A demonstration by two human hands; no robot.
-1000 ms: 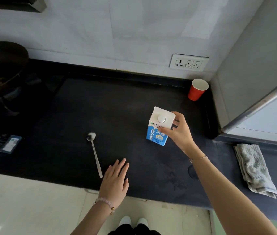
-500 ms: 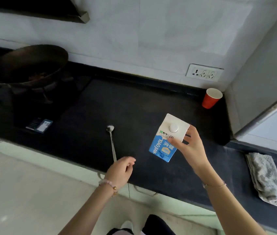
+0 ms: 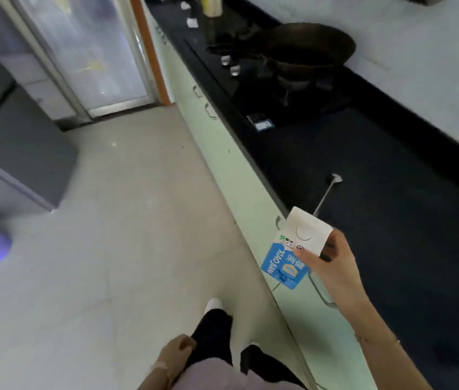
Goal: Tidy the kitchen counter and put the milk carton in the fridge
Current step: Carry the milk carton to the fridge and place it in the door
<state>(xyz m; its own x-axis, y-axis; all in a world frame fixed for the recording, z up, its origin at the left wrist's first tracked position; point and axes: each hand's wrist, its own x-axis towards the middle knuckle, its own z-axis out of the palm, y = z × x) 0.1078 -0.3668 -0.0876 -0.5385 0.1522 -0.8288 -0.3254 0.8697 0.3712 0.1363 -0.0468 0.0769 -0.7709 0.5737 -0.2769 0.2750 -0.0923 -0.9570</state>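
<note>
Clearly, right hand [image 3: 332, 266] fingers clasp the "XIAO JIAN" milk carton [image 3: 295, 249]; left hand [image 3: 176, 351] loosely curled, empty.

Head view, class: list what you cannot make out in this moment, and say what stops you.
- Milk carton: its right side, covered by the right hand.
- Left hand: whether its grip is empty, low at the frame edge and blurred.
- Wok: contents, too dark.
- Small items at the counter's far end: blurred, too small.
</note>
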